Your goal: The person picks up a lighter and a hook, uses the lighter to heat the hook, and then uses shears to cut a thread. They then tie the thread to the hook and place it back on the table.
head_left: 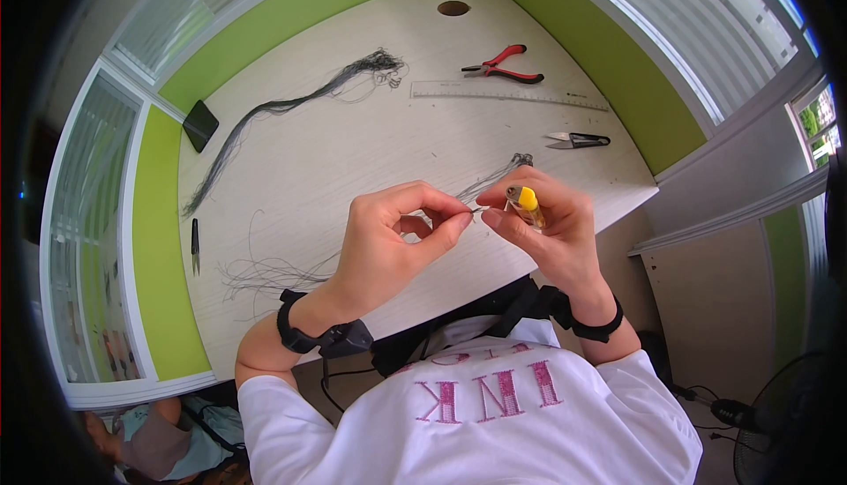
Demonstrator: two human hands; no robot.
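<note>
Over the front of the desk, my left hand [393,231] is closed, its thumb and forefinger pinching the end of a thin dark cord. My right hand [556,227] is closed around a yellow lighter [528,206] with a metal top. Its thumb and forefinger tips come right up to the cord end at the left fingertips. Beneath both hands runs a loose bundle of thin grey-black cords [265,275]. Its knotted end [522,160] shows behind the right hand, its loose ends fan out at the left, and the middle is partly hidden.
A longer bundle of dark cords [273,106] lies at the back left. Red-handled pliers [505,67], a clear ruler [507,93] and thread snips [580,140] lie at the right. Another pair of snips [195,245] and a black flat device [200,125] are at the left edge. A person [168,441] is at lower left.
</note>
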